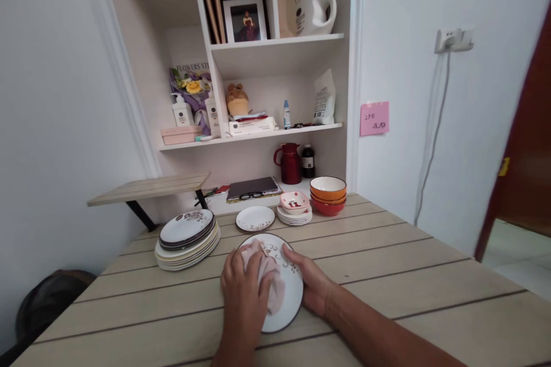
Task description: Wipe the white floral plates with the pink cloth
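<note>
A white plate (287, 298) with a dark rim and brown flower print is tilted up toward me above the wooden table. My right hand (313, 282) grips its right edge, thumb on the face and fingers behind. Against the plate's left part, my left hand (245, 287) presses a crumpled pale pink cloth (273, 284), its fingers curled over it. Just beyond lies another flower-printed plate (255, 218), flat on the table. Further left is a stack of plates (188, 239), dark-rimmed ones on top of yellowish-rimmed ones.
Behind stand small white dishes (295, 219) under a pink patterned bowl (294, 201), and a stack of orange and red bowls (328, 198). A red jug (289, 163) and dark bottle (308, 161) are at the back. A raised wooden shelf (150, 188) overhangs the left edge.
</note>
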A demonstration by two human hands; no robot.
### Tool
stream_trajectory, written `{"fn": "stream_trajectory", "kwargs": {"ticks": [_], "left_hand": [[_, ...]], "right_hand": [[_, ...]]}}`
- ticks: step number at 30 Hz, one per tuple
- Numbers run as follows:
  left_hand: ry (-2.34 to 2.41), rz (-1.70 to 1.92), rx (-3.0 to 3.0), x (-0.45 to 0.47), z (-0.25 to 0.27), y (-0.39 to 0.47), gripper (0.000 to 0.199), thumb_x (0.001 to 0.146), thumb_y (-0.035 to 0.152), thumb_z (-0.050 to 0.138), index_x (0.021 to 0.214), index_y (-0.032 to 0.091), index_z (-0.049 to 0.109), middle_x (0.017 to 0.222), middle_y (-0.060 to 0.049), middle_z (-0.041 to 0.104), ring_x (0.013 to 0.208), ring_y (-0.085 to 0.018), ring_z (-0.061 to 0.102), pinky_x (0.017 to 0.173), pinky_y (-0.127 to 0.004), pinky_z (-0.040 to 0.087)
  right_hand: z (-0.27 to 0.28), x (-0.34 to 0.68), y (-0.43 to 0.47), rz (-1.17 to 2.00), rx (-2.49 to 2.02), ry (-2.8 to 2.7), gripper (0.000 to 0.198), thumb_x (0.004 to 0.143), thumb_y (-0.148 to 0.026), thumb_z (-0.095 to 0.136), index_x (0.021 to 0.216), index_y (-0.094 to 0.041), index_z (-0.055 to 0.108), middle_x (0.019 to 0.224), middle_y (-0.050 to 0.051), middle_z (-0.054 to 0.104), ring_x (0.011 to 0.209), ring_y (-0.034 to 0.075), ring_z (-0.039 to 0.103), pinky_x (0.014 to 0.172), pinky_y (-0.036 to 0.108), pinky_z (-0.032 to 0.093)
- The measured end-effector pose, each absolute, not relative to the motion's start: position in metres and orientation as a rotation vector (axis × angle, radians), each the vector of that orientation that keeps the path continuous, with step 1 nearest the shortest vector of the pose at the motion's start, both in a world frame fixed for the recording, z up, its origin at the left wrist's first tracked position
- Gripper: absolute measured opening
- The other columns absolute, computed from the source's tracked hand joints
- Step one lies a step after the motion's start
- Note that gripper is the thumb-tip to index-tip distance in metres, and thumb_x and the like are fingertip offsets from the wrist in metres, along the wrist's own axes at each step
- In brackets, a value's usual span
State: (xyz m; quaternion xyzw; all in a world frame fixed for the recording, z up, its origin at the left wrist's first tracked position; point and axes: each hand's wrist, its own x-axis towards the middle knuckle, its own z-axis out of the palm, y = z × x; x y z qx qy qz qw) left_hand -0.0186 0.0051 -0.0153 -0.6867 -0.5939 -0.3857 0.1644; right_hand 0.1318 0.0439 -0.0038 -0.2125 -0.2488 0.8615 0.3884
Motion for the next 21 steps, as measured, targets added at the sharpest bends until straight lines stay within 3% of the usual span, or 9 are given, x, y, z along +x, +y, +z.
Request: {"fn": "stream_trajectory", "kwargs": {"ticks": [3, 7, 10, 14, 18, 21], "left_hand": [[-1.686, -1.358, -2.014, -0.019, -0.009, 0.002, 0.034, 0.087, 0.040, 0.048, 0.118, 0.028, 0.056, 0.131, -0.009, 0.043, 0.124, -0.029, 0.038, 0.101, -0.053, 0.034], [-1.673, -1.957, -1.811, -0.026, 0.004, -0.001, 0.037, 0.092, 0.041, 0.039, 0.124, 0.024, 0.048, 0.138, -0.010, 0.038, 0.131, -0.022, 0.034, 0.110, -0.045, 0.028], [-1.825, -2.388, -1.692, -0.029, 0.008, 0.000, 0.046, 0.089, 0.047, 0.043, 0.130, 0.026, 0.041, 0.140, -0.010, 0.039, 0.130, -0.022, 0.038, 0.105, -0.038, 0.036], [-1.944, -3.062, -1.535, -0.028, 0.011, 0.002, 0.055, 0.084, 0.049, 0.055, 0.133, 0.030, 0.040, 0.138, -0.007, 0.045, 0.124, -0.021, 0.048, 0.096, -0.031, 0.045], [-1.789, -3.704, -1.142, -0.025, 0.019, -0.002, 0.057, 0.079, 0.037, 0.065, 0.132, 0.032, 0.045, 0.132, -0.004, 0.055, 0.120, -0.022, 0.053, 0.098, -0.035, 0.044], [-1.644, -4.019, -1.210, -0.021, 0.023, -0.007, 0.055, 0.079, 0.033, 0.065, 0.131, 0.028, 0.048, 0.128, -0.007, 0.060, 0.116, -0.023, 0.057, 0.101, -0.038, 0.042]], "right_hand": [[-0.002, 0.132, 0.044, 2.185, -0.540, -0.593, 0.044, 0.085, -0.041, 0.056, 0.112, -0.006, 0.062, 0.094, 0.014, 0.074, 0.088, 0.023, 0.069, 0.097, 0.038, 0.043], [-0.001, 0.132, 0.044, 2.216, -0.531, -0.572, 0.048, 0.085, -0.043, 0.055, 0.114, -0.005, 0.060, 0.096, 0.016, 0.074, 0.096, 0.025, 0.067, 0.098, 0.039, 0.042], [-0.001, 0.136, 0.044, 2.228, -0.514, -0.588, 0.050, 0.085, -0.043, 0.056, 0.116, -0.005, 0.059, 0.100, 0.017, 0.073, 0.099, 0.026, 0.066, 0.100, 0.039, 0.040], [0.000, 0.140, 0.046, 2.229, -0.522, -0.604, 0.053, 0.083, -0.044, 0.057, 0.117, -0.004, 0.058, 0.102, 0.017, 0.072, 0.101, 0.026, 0.066, 0.101, 0.039, 0.039], [0.003, 0.141, 0.046, 2.240, -0.456, -0.615, 0.052, 0.085, -0.047, 0.053, 0.117, -0.007, 0.059, 0.104, 0.016, 0.072, 0.105, 0.026, 0.064, 0.102, 0.039, 0.038], [0.005, 0.143, 0.046, 2.232, -0.454, -0.649, 0.052, 0.085, -0.049, 0.052, 0.115, -0.008, 0.060, 0.105, 0.016, 0.071, 0.105, 0.027, 0.064, 0.101, 0.041, 0.039]]}}
